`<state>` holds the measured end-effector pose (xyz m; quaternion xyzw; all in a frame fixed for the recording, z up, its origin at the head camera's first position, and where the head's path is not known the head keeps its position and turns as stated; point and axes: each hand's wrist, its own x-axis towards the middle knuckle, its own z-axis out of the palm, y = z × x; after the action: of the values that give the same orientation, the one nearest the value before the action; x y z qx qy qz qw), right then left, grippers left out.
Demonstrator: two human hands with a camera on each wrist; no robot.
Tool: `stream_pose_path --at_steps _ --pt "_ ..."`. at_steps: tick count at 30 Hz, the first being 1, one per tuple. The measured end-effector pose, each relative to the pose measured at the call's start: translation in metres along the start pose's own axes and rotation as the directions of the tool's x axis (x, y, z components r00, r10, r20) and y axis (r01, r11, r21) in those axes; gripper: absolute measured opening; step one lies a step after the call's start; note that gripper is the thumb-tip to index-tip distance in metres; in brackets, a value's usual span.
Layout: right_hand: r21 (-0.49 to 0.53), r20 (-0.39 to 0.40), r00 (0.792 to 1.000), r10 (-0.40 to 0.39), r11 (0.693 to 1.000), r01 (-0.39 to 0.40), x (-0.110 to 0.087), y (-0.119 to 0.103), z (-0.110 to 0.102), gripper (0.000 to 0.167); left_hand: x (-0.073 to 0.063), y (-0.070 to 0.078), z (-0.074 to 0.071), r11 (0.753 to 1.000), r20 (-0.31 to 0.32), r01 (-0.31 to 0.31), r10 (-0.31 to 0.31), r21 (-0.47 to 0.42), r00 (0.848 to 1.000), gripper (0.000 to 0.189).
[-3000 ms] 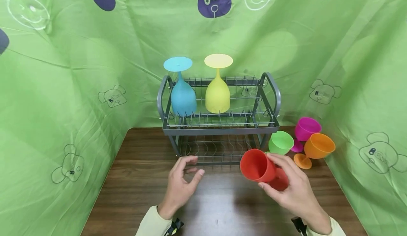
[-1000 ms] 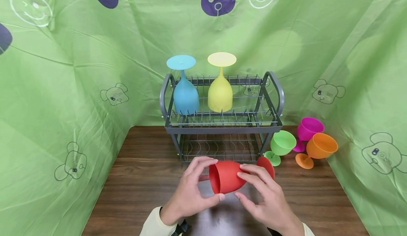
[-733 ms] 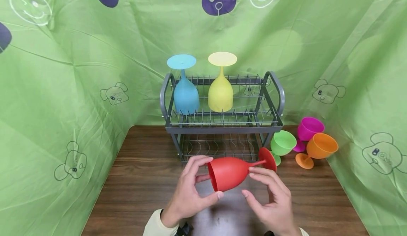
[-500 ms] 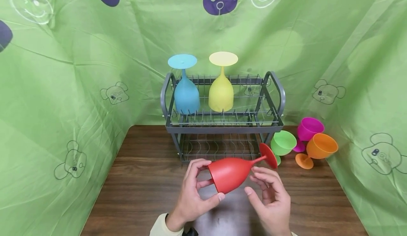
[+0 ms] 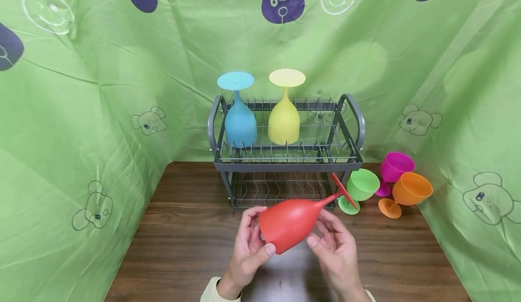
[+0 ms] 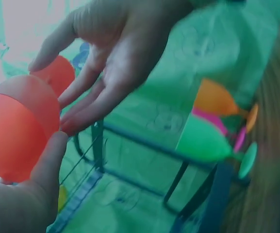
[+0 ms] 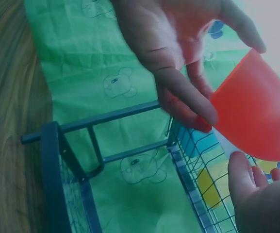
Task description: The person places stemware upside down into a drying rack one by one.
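A red plastic goblet (image 5: 291, 223) lies tilted in the air over the table, its mouth toward the left and its foot up at the right. My left hand (image 5: 248, 252) grips it by the rim, thumb on the near side and fingers behind. At the bowl's narrow end is my right hand (image 5: 335, 247), with its thumb at the bowl and its fingers curled behind the stem. In the left wrist view, the right hand (image 6: 125, 48) comes in from above with fingertips at the bowl. The right wrist view has the left hand (image 7: 178, 53) along the rim.
A grey two-tier dish rack (image 5: 286, 167) stands behind the hands. Upside down on its top tier are a blue goblet (image 5: 241, 125) and a yellow goblet (image 5: 283, 123). Green (image 5: 363, 184), magenta (image 5: 397, 166) and orange (image 5: 412, 189) goblets stand upright right of the rack.
The red goblet came left in my right hand, and the left hand took its rim. Its foot end has since swung upward. My right hand loosened along it and now closes around the narrow end.
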<state>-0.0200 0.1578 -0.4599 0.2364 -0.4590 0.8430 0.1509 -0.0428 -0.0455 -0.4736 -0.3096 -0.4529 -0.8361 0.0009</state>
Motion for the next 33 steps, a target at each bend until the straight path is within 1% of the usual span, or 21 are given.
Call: stream_pose_path --at_steps 3,7,9,11,14,18,21,23,26,29,33 --pt "0.049 0.04 0.999 0.014 0.999 -0.016 0.005 -0.001 0.002 0.061 -0.001 -0.003 0.004 0.993 0.019 0.04 -0.038 -0.112 0.999 0.064" --pt "0.073 0.081 0.997 0.011 0.997 -0.017 0.007 -0.003 0.002 0.062 -0.002 -0.007 0.007 0.968 0.047 0.085 -0.076 -0.238 0.996 0.059" --pt "0.064 0.096 0.995 0.007 0.998 -0.014 0.008 -0.005 0.0 0.063 -0.002 -0.008 0.008 0.955 0.058 0.114 -0.103 -0.273 0.993 0.058" --pt "0.045 0.102 0.995 0.016 0.999 -0.021 0.009 -0.007 -0.001 0.064 -0.001 -0.008 0.007 0.946 0.074 0.149 -0.133 -0.288 0.988 0.057" --pt "0.008 0.095 0.995 0.042 0.999 -0.043 0.01 -0.01 -0.003 0.065 0.001 -0.009 0.005 0.94 0.089 0.189 -0.17 -0.284 0.981 0.056" --pt "-0.016 0.08 0.995 0.062 0.998 -0.061 0.01 -0.012 -0.005 0.065 0.003 -0.01 0.003 0.944 0.107 0.188 -0.165 -0.271 0.98 0.056" --pt "-0.015 0.082 0.996 0.044 0.999 -0.043 0.011 -0.013 -0.006 0.065 0.004 -0.01 0.002 0.95 0.119 0.178 -0.152 -0.255 0.981 0.057" --pt "-0.018 0.093 0.995 0.025 1.0 -0.024 0.012 -0.014 -0.006 0.066 0.005 -0.011 0.002 0.96 0.123 0.161 -0.135 -0.23 0.983 0.058" --pt "-0.043 0.118 0.993 -0.007 0.999 0.013 0.016 -0.015 -0.007 0.066 0.008 -0.011 0.0 0.977 0.118 0.119 -0.099 -0.178 0.988 0.059" --pt "-0.1 0.124 0.992 -0.006 0.995 0.019 0.022 -0.02 -0.009 0.065 0.011 -0.01 -0.005 0.99 0.111 0.076 -0.063 -0.119 0.992 0.06" --pt "-0.177 0.112 0.994 0.02 0.984 0.0 0.033 -0.032 -0.012 0.063 0.014 -0.007 -0.015 0.998 0.083 0.045 -0.042 -0.035 0.996 0.06"
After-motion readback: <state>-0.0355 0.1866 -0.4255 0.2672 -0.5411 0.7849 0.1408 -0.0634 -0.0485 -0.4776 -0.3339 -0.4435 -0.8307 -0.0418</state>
